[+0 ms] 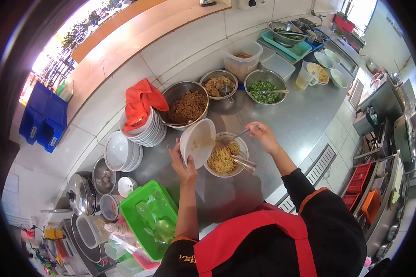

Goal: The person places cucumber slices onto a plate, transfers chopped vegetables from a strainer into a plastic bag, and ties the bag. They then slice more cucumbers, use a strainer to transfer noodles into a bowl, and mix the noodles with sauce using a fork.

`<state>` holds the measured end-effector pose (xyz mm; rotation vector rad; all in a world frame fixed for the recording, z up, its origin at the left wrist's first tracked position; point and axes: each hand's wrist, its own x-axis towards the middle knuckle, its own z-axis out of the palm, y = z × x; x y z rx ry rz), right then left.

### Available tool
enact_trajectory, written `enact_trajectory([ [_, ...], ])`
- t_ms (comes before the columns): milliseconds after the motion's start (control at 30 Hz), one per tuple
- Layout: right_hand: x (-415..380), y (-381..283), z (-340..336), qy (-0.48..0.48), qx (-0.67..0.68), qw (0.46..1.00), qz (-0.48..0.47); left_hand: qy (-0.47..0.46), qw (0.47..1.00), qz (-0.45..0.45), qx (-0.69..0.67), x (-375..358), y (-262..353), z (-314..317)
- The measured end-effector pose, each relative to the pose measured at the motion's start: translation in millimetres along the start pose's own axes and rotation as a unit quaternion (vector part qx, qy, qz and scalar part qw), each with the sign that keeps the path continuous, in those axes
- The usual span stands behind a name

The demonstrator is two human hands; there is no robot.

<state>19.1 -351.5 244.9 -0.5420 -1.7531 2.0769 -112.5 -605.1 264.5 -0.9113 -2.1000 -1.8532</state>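
My left hand (185, 167) grips a white bowl (198, 144) by its side and rim. The bowl is tipped toward the noodles, its inside smeared with brownish residue. Just right of it stands a second white bowl (241, 168) on the steel counter, filled with yellow noodles (221, 160). My right hand (262, 134) pinches the handle of a metal utensil (240, 133), whose head is down in the noodles, so its kind is hidden. More metal cutlery (245, 162) rests in the noodle bowl, handles over its right rim.
Behind are a pot of brown minced topping (188, 107), a bowl of light-brown topping (216, 86) and chopped greens (262, 90). Stacked white bowls (155, 134) under a red cloth (141, 101) stand left. A green tray (133, 207) sits near my left forearm; a jug (305, 77) stands back right.
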Motion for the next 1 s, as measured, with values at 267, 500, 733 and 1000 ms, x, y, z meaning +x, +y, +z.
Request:
enact_trajectory([
  [267,-14,-12,2,0.094,-0.238,0.964,-0.071,0.050,0.998,-0.007,0.045,-15,-7,-6],
  [500,0,-35,-22,0.102,-0.290,0.934,-0.185,0.134,0.969,-0.147,0.144,-40,11,-9],
  [733,1,-92,-172,0.100,0.196,0.975,0.016,0.096,0.901,-0.349,-0.239,-43,90,147],
  [1000,-61,-97,-400,0.287,0.236,0.928,0.030,-0.261,0.752,-0.553,-0.247,-85,64,444],
])
